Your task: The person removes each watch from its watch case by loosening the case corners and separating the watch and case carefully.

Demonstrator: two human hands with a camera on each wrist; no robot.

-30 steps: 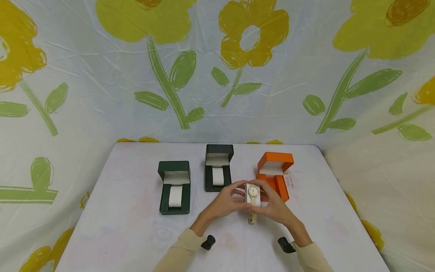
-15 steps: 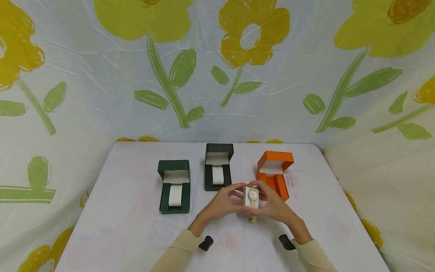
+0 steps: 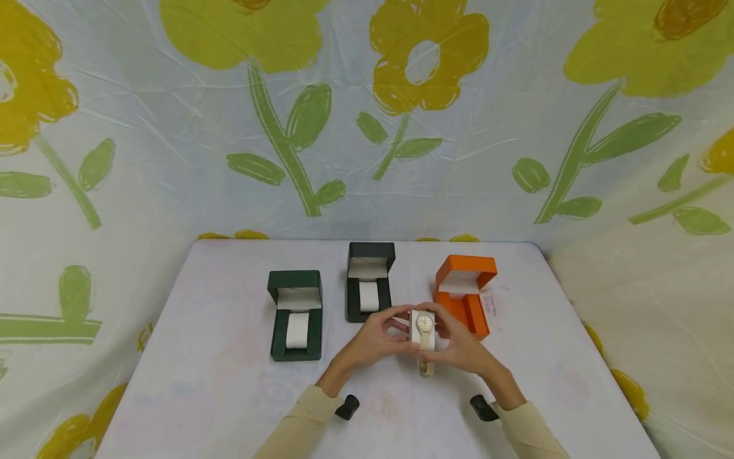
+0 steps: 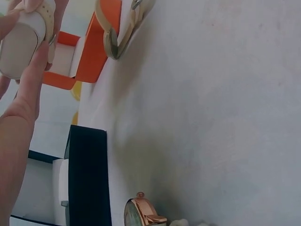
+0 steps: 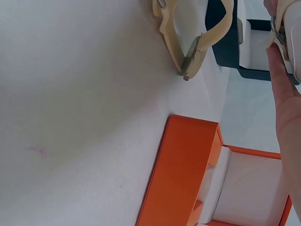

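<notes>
A white watch cushion (image 3: pixel 414 331) is held between both hands above the table, with a cream-strapped watch (image 3: pixel 425 324) round it, dial up in the head view. My left hand (image 3: pixel 376 339) grips the cushion's left side. On the right side my right hand (image 3: pixel 460 342) pinches cushion and strap between fingers and thumb. The left wrist view shows the bare, rounded end of the cushion (image 4: pixel 19 49). Below the hands lies a second beige-strapped watch (image 5: pixel 192 59), on its side. Near the black box, a rose-gold watch (image 4: pixel 142 213) shows partly; the head view hides it.
An orange watch box (image 3: pixel 483 312) with raised lid stands just behind the right hand. A black box (image 3: pixel 352 306) and a green box (image 3: pixel 278 338), both with lids up and white cushions inside, stand further left. A floral cloth (image 3: pixel 459 191) hangs behind the table.
The cushion with the watch shifts slightly left and tilts a little in the hands. Both hands keep their grip; the boxes stay where they were.
</notes>
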